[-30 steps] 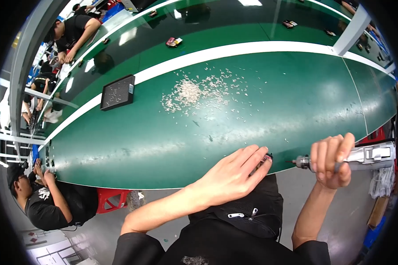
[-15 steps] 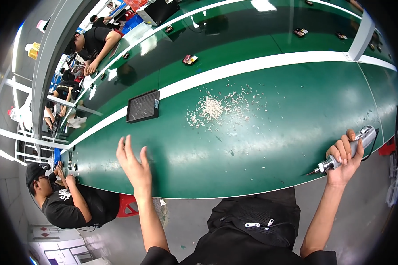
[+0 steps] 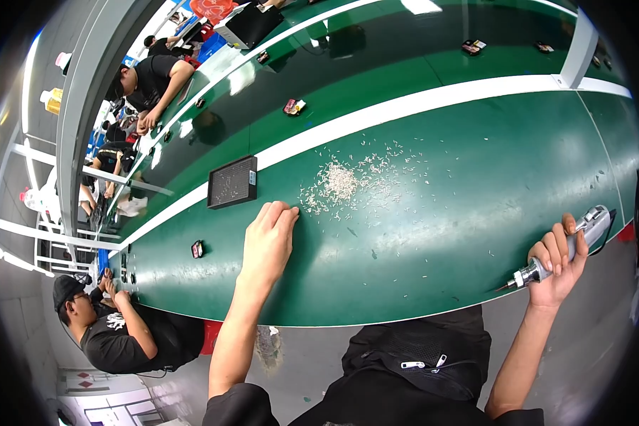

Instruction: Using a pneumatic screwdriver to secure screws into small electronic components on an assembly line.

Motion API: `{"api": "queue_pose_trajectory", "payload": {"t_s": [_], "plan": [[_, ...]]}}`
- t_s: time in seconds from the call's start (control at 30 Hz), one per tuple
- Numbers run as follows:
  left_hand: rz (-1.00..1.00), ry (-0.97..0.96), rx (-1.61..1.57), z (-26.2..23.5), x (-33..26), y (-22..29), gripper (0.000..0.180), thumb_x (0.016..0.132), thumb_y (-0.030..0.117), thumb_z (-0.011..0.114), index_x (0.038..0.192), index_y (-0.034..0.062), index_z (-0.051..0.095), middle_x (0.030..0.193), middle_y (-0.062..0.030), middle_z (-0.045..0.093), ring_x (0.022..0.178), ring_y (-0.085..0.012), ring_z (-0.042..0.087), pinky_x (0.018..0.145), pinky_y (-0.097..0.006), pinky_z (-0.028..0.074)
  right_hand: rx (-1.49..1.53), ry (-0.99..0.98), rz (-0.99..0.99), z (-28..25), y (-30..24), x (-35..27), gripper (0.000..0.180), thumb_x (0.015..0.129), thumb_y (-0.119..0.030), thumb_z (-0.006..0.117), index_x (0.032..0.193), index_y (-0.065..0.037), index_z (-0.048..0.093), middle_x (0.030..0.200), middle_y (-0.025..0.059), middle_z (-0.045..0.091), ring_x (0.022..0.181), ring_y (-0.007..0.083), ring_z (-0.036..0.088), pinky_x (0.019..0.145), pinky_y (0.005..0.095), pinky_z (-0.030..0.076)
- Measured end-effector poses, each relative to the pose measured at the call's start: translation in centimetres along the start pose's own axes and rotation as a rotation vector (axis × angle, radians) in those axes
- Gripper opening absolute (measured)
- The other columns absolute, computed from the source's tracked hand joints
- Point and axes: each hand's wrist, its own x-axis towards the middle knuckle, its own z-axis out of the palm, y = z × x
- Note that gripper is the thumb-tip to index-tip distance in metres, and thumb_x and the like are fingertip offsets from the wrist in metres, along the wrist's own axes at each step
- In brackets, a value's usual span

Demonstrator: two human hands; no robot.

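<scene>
A silver electric screwdriver point(image 3: 575, 248) lies in my right hand point(image 3: 557, 266), with my fingers wrapped round its body. Its thin bit points left and down, over the near edge of the green bench. My left hand point(image 3: 268, 238) is closed, thumb and fingertips brought together just above the bench. What those fingertips hold, if anything, is too small to make out. Beyond them and to the right lies a heap of tiny pale, screw-like pieces point(image 3: 339, 181), loosely scattered at its edges. A black shallow tray point(image 3: 232, 182) with some small bits in it sits behind my left hand.
Left of my left forearm, a small black-and-red part point(image 3: 197, 248) rests on the green bench point(image 3: 433, 234). Past the white rail point(image 3: 405, 101), similar parts point(image 3: 295, 106) lie on a dark green belt. A co-worker point(image 3: 113, 319) sits at the bench's left end; a grey post point(image 3: 582, 50) stands at right.
My left hand has moved right and away from me, from spread fingers to a pinch near the heap. The black-and-red part now shows on the bench. My right hand keeps the screwdriver.
</scene>
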Motion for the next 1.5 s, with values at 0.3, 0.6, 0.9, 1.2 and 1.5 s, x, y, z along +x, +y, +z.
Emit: {"api": "queue_pose_trajectory", "payload": {"t_s": [0.3,0.6,0.9,1.2,1.5], "plan": [[-0.015,0.093,-0.057,0.9,-0.7,-1.0,0.013,0.076,-0.004,0.063,0.083,0.0006,0.053,0.083,-0.0095,0.056,0.072,-0.0274,0.056,0.062,-0.036,0.048,-0.027,0.012,-0.027,0.2,0.1,-0.3,0.012,0.096,-0.016,0.046,0.096,-0.005,0.043,0.055,-0.0010,0.034,0.043,0.0078,0.034,0.046,0.0252,0.034],[-0.223,0.196,-0.476,0.5,-3.6,5.2,0.010,0.081,-0.008,0.056,0.086,-0.0017,0.050,0.082,-0.0125,0.058,0.064,-0.0214,0.054,0.059,-0.030,0.046,-0.055,0.073,-0.037,0.9,1.0,-0.6,0.013,0.095,-0.019,0.048,0.093,-0.007,0.043,0.054,-0.0024,0.034,0.041,0.0072,0.034,0.045,0.0247,0.034],[-0.263,0.228,-0.584,1.3,-4.2,5.8,0.012,0.081,-0.007,0.058,0.086,-0.0007,0.049,0.081,-0.0099,0.057,0.062,-0.0172,0.049,0.056,-0.028,0.042,-0.032,-0.051,0.028,3.7,2.1,-1.3,0.013,0.095,-0.019,0.047,0.094,-0.007,0.042,0.054,-0.0015,0.035,0.041,0.0080,0.035,0.046,0.0261,0.035],[-0.334,0.187,-0.950,0.4,-4.0,9.4,0.006,0.090,0.000,0.052,0.091,-0.0014,0.046,0.085,-0.0118,0.055,0.074,-0.0142,0.052,0.069,-0.025,0.044,0.007,-0.071,0.027,5.7,3.4,-2.5,0.012,0.095,-0.019,0.045,0.094,-0.007,0.046,0.054,-0.0019,0.038,0.042,0.0079,0.037,0.048,0.0253,0.035],[-0.293,0.040,-1.926,-1.4,-4.2,18.7,0.018,0.098,0.016,0.042,0.087,0.0017,0.042,0.079,-0.0153,0.052,0.071,-0.0183,0.049,0.068,-0.031,0.044,0.006,-0.285,0.046,9.4,7.4,-3.3,0.015,0.094,-0.020,0.044,0.097,-0.005,0.047,0.057,0.0007,0.042,0.045,0.0114,0.043,0.049,0.0279,0.040]]}}
